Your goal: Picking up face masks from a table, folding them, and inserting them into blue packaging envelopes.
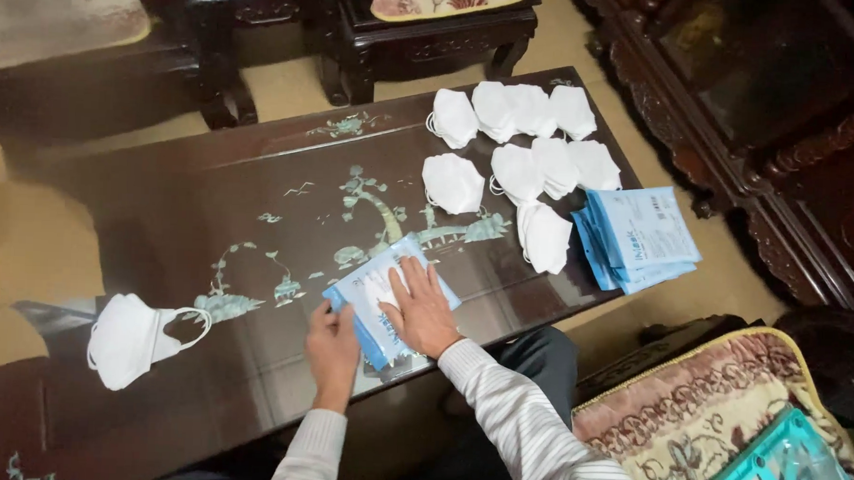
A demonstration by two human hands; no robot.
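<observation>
- Dark lacquered table [163,221], inlaid with pale tree and bird motifs, spanning most of the view.
- Patterned cushion [695,410] at lower right, with a turquoise plastic tray [779,470] lying on it.
- Group of white folded masks [524,163] spread over the table's far right part.
- Stack of blue-and-white pouches [640,238] just right of the masks.
- Single white mask [130,338] near the left edge, well apart from the rest.
- Blue pouch [387,300] at the near edge, under both hands.
- Right hand [420,311] laid flat on the pouch, fingers extended, pressing rather than grasping.
- Left hand [333,346] pinching the pouch's near left edge.
</observation>
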